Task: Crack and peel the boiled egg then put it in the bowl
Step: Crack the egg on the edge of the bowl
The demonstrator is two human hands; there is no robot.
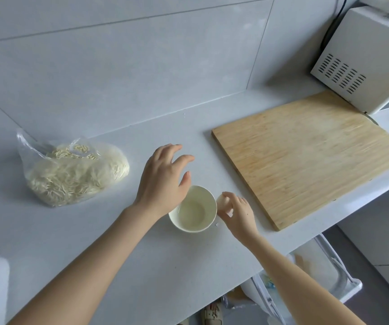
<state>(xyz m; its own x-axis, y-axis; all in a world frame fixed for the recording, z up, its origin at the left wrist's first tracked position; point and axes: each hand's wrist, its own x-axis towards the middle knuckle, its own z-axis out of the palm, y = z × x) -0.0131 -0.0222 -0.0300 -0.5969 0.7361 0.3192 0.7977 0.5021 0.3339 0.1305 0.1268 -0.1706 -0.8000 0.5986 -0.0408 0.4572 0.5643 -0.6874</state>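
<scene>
A small white bowl (193, 209) with a little clear liquid stands on the pale counter near its front edge. My right hand (238, 213) grips a pale boiled egg (222, 202) just right of the bowl's rim, low against the counter. A tiny white shell chip (217, 225) lies beside the bowl under that hand. My left hand (165, 179) hovers over the bowl's left rim with fingers spread and holds nothing.
A wooden cutting board (310, 156) lies to the right, with a white microwave (366, 55) behind it. A clear bag of noodles (71, 172) sits to the left. The counter edge runs diagonally at the right, with a white bin (317, 277) below.
</scene>
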